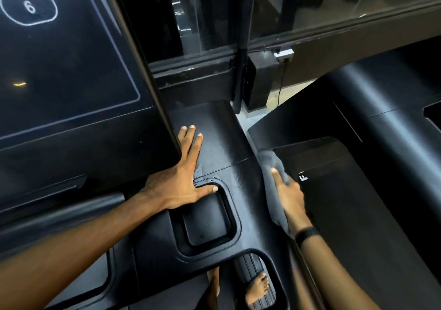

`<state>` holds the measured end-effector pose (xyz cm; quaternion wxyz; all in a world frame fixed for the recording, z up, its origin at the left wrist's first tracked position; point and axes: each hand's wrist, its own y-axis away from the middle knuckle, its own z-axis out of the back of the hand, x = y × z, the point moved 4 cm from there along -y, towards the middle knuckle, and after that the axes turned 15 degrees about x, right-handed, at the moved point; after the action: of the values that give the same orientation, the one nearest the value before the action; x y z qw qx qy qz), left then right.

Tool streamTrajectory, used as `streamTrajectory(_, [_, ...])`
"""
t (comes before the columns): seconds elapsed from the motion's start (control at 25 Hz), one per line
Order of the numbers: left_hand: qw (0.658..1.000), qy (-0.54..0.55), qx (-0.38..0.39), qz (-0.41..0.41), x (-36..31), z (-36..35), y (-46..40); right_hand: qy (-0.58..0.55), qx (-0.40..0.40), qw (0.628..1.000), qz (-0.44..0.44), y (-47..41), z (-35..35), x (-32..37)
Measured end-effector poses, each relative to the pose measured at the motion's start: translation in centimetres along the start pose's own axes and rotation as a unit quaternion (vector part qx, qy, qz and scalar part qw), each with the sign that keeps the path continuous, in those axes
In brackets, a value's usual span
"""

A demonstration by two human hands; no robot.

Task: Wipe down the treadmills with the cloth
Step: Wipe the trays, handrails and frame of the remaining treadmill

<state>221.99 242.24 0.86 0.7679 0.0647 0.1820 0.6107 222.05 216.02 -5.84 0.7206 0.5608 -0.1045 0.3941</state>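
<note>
Left hand (pixel 183 178) is laid flat, fingers straight, on the treadmill console (pixel 222 142) beside the recessed tray (pixel 207 226); grey cloth (pixel 274 190) is gripped by the right hand (pixel 290 195) at the console's right edge; hands are held apart.

Two hands: the left hand (pixel 183 181) and the right hand (pixel 287 190). One grey cloth (pixel 274 185). Two treadmills: the near treadmill (pixel 222 128) and the neighbouring treadmill (pixel 358 202). One screen (pixel 62 54). One wristband (pixel 306 234). One bare foot (pixel 257 290).
</note>
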Motion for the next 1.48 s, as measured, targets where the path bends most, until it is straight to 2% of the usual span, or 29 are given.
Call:
streamTrajectory(0.08, [1.000,-0.011,0.003,-0.002,0.1,-0.2,-0.2,0.112,-0.087,0.990,-0.009,3.4,-0.8,-1.6])
streamTrajectory(0.12, [1.000,-0.019,0.006,-0.001,0.2,-0.3,-0.3,0.198,-0.141,0.969,0.032,4.3,-2.0,-0.3])
streamTrajectory(0.2, [0.999,-0.038,-0.001,0.007,0.3,-0.4,-0.4,0.323,-0.236,0.903,0.155,5.5,-4.7,4.8])
streamTrajectory(0.24, [0.999,-0.042,-0.001,0.008,0.3,-0.4,-0.5,0.336,-0.245,0.885,0.211,5.6,-6.0,7.0])
streamTrajectory(0.28, [0.999,-0.040,0.005,0.008,0.3,-0.4,-0.5,0.329,-0.222,0.882,0.254,3.9,-6.5,9.2])
streamTrajectory(0.32, [0.999,-0.035,0.011,0.009,0.4,-0.5,-0.5,0.297,-0.191,0.893,0.278,1.3,-5.9,10.4])
streamTrajectory(0.4, [1.000,-0.023,0.020,0.007,0.3,-0.5,-0.6,0.179,-0.105,0.952,0.225,-4.7,-4.6,12.9])
streamTrajectory(0.44, [1.000,-0.014,0.025,0.002,0.2,-0.4,-0.5,0.037,-0.168,0.970,0.173,-6.1,-2.8,12.9])
streamTrajectory(0.48, [1.000,-0.007,0.025,-0.001,0.1,-0.4,-0.4,-0.090,-0.269,0.945,0.165,-6.4,-0.2,11.4])
streamTrajectory(0.52, [1.000,0.000,0.022,0.000,0.3,-0.3,-0.2,-0.120,-0.374,0.909,0.140,-5.6,1.4,9.0])
streamTrajectory(0.56, [1.000,-0.003,0.020,0.001,0.4,-0.3,-0.1,-0.139,-0.404,0.901,0.078,-3.8,1.7,6.7])
streamTrajectory(0.6, [1.000,-0.015,0.015,0.001,0.3,-0.2,-0.2,-0.053,-0.298,0.952,0.033,-2.0,0.9,5.3])
streamTrajectory(0.64, [0.999,-0.030,0.012,0.000,0.3,-0.3,-0.3,0.062,-0.221,0.971,0.058,-0.5,-0.9,5.0])
streamTrajectory(0.68, [0.999,-0.039,0.014,-0.002,0.2,-0.4,-0.5,0.162,-0.126,0.972,0.114,0.9,-3.1,4.2])
streamTrajectory(0.72, [0.999,-0.042,0.016,-0.004,0.3,-0.6,-0.6,0.253,-0.131,0.946,0.156,2.0,-3.8,3.9])
streamTrajectory(0.8, [0.999,-0.049,0.017,-0.002,0.4,-0.6,-0.6,0.306,-0.194,0.906,0.220,3.2,-5.6,7.5])
streamTrajectory(0.88, [0.998,-0.062,0.018,0.003,0.4,-0.6,-0.5,0.276,-0.162,0.904,0.285,-0.1,-5.5,11.6])
streamTrajectory(0.96, [0.998,-0.050,0.023,0.001,0.3,-0.6,-0.6,0.082,-0.061,0.964,0.245,-6.1,-4.5,13.9])
streamTrajectory(1.0, [0.999,-0.041,0.026,0.000,0.3,-0.6,-0.5,-0.065,-0.112,0.969,0.210,-7.7,-2.9,13.9])
streamTrajectory(1.04, [0.999,-0.037,0.025,0.000,0.3,-0.6,-0.4,-0.179,-0.203,0.935,0.228,-8.3,-0.4,12.5])
streamTrajectory(1.08, [0.999,-0.038,0.021,0.002,0.4,-0.7,-0.3,-0.152,-0.354,0.900,0.203,-8.0,1.2,10.6])
streamTrajectory(1.12, [0.999,-0.039,0.016,0.002,0.5,-0.7,-0.3,-0.128,-0.393,0.906,0.091,-6.4,1.5,8.7])
streamTrajectory(1.16, [0.999,-0.038,0.014,0.000,0.5,-0.7,-0.4,-0.039,-0.275,0.960,0.029,-4.3,0.6,7.3])
streamTrajectory(1.2, [0.999,-0.036,0.011,-0.006,0.4,-0.7,-0.5,0.094,-0.200,0.974,0.057,-2.4,-1.0,7.6])
streamTrajectory(1.24, [0.999,-0.037,0.006,-0.010,0.3,-0.7,-0.6,0.219,-0.108,0.964,0.102,-0.5,-3.5,7.8])
streamTrajectory(1.28, [0.999,-0.047,-0.002,-0.008,0.3,-0.7,-0.6,0.286,-0.104,0.938,0.168,1.2,-4.7,7.6])
streamTrajectory(1.36, [0.997,-0.072,-0.013,-0.003,0.3,-0.5,-0.6,0.342,-0.175,0.882,0.271,1.0,-6.3,12.6])
streamTrajectory(1.4, [0.997,-0.075,-0.014,-0.002,0.3,-0.5,-0.6,0.334,-0.180,0.881,0.283,-0.3,-6.7,15.2])
streamTrajectory(1.48, [0.999,-0.049,0.000,-0.010,0.4,-0.6,-0.6,0.255,-0.090,0.920,0.285,-6.1,-6.6,19.2])
